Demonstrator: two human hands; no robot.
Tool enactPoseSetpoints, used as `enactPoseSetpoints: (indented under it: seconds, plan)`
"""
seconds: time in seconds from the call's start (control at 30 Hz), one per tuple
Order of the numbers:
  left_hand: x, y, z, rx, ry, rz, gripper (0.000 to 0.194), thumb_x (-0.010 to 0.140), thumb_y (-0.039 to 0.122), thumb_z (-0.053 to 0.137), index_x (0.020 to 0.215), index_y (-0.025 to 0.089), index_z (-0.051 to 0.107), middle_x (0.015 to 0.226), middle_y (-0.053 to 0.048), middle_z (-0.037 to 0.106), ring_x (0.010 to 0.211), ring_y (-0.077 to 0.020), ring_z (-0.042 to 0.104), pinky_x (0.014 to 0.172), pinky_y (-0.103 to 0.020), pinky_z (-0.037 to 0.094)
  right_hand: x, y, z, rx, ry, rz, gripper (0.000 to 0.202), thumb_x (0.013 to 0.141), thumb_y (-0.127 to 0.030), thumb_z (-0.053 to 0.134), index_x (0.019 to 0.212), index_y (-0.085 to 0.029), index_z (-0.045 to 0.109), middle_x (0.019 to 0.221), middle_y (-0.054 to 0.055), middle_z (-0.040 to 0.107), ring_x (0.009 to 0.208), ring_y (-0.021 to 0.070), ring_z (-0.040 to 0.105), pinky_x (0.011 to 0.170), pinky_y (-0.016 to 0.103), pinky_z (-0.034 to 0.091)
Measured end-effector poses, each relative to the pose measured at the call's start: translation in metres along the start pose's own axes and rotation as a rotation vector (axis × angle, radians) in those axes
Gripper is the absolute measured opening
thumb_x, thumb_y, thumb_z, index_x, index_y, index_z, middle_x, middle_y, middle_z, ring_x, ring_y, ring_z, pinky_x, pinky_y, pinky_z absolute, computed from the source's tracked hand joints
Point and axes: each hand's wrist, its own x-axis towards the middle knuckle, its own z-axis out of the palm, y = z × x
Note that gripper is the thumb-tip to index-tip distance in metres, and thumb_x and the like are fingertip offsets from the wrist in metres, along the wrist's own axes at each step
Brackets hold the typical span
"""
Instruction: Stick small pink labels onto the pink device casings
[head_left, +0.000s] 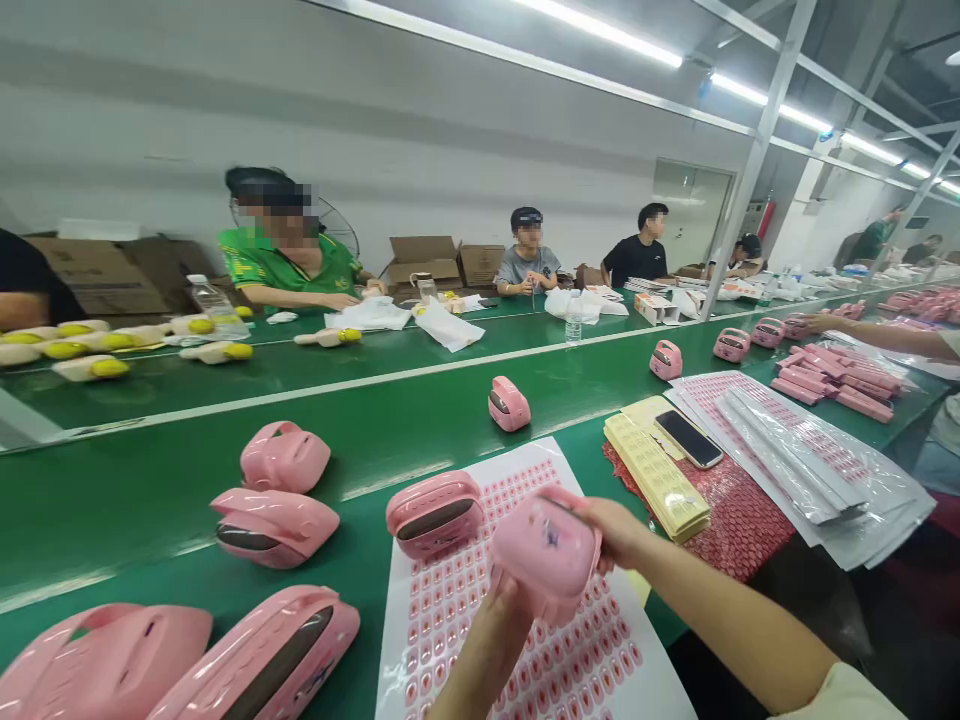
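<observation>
A pink plastic housing with a handle and a small printed picture (547, 550) is held up between my two hands, over a sheet of stickers. My left hand (506, 610) grips it from below on its near left side, the fingers partly hidden behind it. On its right side my right hand (611, 530) is closed around the edge by the handle. The white sheet of small pink-and-red stickers (442, 620) lies under both hands. Another pink housing with a dark strip (436, 515) rests on the sheet's upper left part.
Several pink housings (277, 525) stand at left; others ride the green belt (390, 410). To the right are yellow sticker sheets (656, 480), a phone (688, 438), red bubble wrap (742, 530) and plastic-covered sheets (810, 450). Across the belt, several people sit working.
</observation>
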Motion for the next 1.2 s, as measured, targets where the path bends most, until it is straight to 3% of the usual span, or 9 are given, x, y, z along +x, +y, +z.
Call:
enactPoseSetpoints:
  seconds: [0.13,0.23,0.33,0.47,0.67,0.83,1.0,1.1,1.2]
  plan:
    - [-0.023,-0.017,-0.003,-0.212,0.043,-0.025,0.061,0.081,0.066,0.02,0.128,0.036,0.044,0.106,-0.003,0.069,0.1,-0.0271,0.062,0.087,-0.045,0.05,-0.023,0.039,0.007,-0.136,-0.049,-0.067,0.041,0.084,-0.049,0.035,0.101,-0.019,0.057,0.054,-0.004,0.052,0.033,0.008,0.047,0.034,0.018,0.037]
    - [-0.033,-0.028,-0.013,-0.332,0.049,0.018,0.057,0.084,0.062,0.013,0.129,0.041,0.041,0.107,0.001,0.069,0.102,-0.0245,0.061,0.091,-0.045,0.046,-0.035,0.05,-0.029,-0.446,0.39,-0.266,0.032,0.081,-0.045,0.047,0.089,-0.017,0.061,0.076,0.003,0.059,0.058,0.0126,0.058,0.053,0.025,0.048]
    - [-0.034,-0.031,-0.021,-0.447,0.044,0.007,0.053,0.084,0.062,0.021,0.129,0.042,0.04,0.111,0.0,0.067,0.106,-0.0243,0.058,0.092,-0.045,0.045,-0.047,0.054,-0.08,-0.593,0.848,-0.307,0.025,0.079,-0.032,0.051,0.095,-0.016,0.063,0.096,0.01,0.058,0.09,0.0218,0.057,0.081,0.036,0.045]
    - [-0.031,-0.025,-0.018,-0.478,0.121,-0.032,0.05,0.084,0.062,0.018,0.124,0.046,0.043,0.111,0.003,0.067,0.104,-0.0227,0.06,0.083,-0.043,0.051,-0.051,0.06,-0.124,-0.592,0.997,-0.244,0.021,0.078,-0.03,0.05,0.084,-0.016,0.065,0.091,0.012,0.056,0.089,0.0259,0.054,0.085,0.041,0.041]
    - [-0.029,-0.019,-0.01,-0.389,0.153,-0.079,0.051,0.083,0.063,0.023,0.125,0.042,0.043,0.113,0.001,0.066,0.105,-0.0241,0.059,0.076,-0.04,0.055,-0.037,0.069,-0.125,-0.533,1.039,-0.324,0.012,0.072,-0.027,0.052,0.063,-0.019,0.055,0.082,0.008,0.053,0.084,0.0245,0.05,0.083,0.04,0.039]
    - [-0.031,-0.005,-0.004,-0.657,0.244,-0.094,0.046,0.075,0.046,0.055,0.12,0.036,0.051,0.108,-0.002,0.068,0.098,-0.0273,0.062,0.071,-0.039,0.055,-0.036,0.068,-0.128,-0.372,0.977,-0.407,0.02,0.065,-0.039,0.058,0.059,-0.021,0.05,0.077,0.005,0.055,0.079,0.023,0.052,0.077,0.038,0.041]
    - [-0.032,0.022,0.019,-0.817,0.423,-0.21,0.046,0.073,0.038,0.057,0.118,0.031,0.054,0.096,-0.002,0.071,0.09,-0.0262,0.065,0.076,-0.04,0.053,-0.043,0.063,-0.133,-0.161,0.882,-0.431,0.038,0.057,-0.057,0.06,0.063,-0.02,0.052,0.065,0.003,0.057,0.067,0.0208,0.054,0.064,0.035,0.043]
    - [-0.028,0.038,0.038,-0.73,0.531,-0.276,0.046,0.074,0.041,0.056,0.118,0.028,0.054,0.093,-0.002,0.071,0.089,-0.0261,0.065,0.079,-0.041,0.052,-0.051,0.055,-0.117,-0.071,0.8,-0.444,0.04,0.056,-0.058,0.061,0.061,-0.02,0.052,0.063,0.002,0.056,0.064,0.0193,0.054,0.062,0.034,0.044]
    - [-0.021,0.048,0.057,-0.556,0.576,-0.297,0.053,0.07,0.045,0.061,0.116,0.021,0.056,0.095,-0.006,0.07,0.094,-0.0277,0.062,0.081,-0.039,0.051,-0.06,0.046,-0.078,0.001,0.608,-0.489,0.035,0.06,-0.053,0.064,0.061,-0.02,0.054,0.075,0.003,0.059,0.071,0.0184,0.056,0.066,0.032,0.045]
